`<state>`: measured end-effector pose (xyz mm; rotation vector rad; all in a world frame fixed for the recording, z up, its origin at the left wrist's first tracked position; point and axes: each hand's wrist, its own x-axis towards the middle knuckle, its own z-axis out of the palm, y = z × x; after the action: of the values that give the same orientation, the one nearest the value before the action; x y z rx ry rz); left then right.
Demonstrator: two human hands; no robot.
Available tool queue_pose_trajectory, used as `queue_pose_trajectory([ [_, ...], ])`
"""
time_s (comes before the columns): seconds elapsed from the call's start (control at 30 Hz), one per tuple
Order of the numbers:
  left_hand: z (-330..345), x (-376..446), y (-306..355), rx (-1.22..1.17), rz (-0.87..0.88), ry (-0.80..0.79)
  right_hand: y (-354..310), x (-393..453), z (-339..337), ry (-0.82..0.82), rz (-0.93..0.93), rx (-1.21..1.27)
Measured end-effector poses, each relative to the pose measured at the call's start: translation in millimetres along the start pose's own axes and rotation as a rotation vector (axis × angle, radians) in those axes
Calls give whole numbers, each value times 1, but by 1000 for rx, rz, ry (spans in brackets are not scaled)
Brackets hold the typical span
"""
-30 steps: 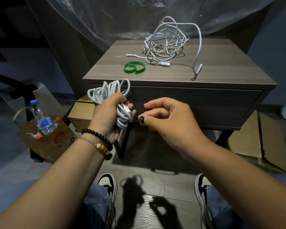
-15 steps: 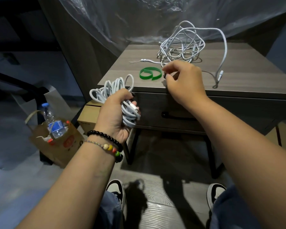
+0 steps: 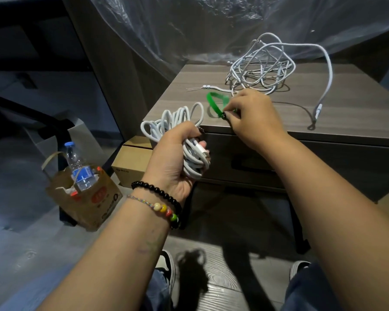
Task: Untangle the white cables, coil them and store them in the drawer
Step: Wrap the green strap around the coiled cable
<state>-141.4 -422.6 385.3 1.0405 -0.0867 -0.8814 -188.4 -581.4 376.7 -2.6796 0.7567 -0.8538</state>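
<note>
My left hand [image 3: 174, 153] grips a coiled white cable [image 3: 166, 125] in front of the nightstand's left corner, its plug end poking out by my fingers. My right hand [image 3: 254, 115] pinches a green strap [image 3: 215, 102] and lifts it just off the wooden top [image 3: 346, 102]. Behind it lies a tangle of white cables [image 3: 262, 70], one thick cable arching right and ending in a plug [image 3: 318, 108]. The drawer [image 3: 323, 162] below is closed, with a dark handle [image 3: 247, 163].
A brown paper bag [image 3: 92, 198] holding a water bottle [image 3: 79, 164] stands on the floor at left. A cardboard box [image 3: 130, 162] sits beside the nightstand. Clear plastic sheeting [image 3: 211, 25] hangs behind. My shoes show near the bottom edge.
My right hand went from near the coil up to the nightstand top and took hold of the green strap, lifting it. My left hand kept its grip on the coiled cable.
</note>
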Motion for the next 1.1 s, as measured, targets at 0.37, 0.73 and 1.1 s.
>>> queue_pose_trajectory([
  [0.37, 8, -26, -2, 57, -1, -57, -25, -61, -46, 143, 120, 609],
  [0.73, 6, -52, -22, 150, -17, -276, -2, -114, -81, -129, 466, 1041],
  [1.1, 17, -52, -37, 238, -37, -338, 7, -127, -112, -312, 397, 1439],
])
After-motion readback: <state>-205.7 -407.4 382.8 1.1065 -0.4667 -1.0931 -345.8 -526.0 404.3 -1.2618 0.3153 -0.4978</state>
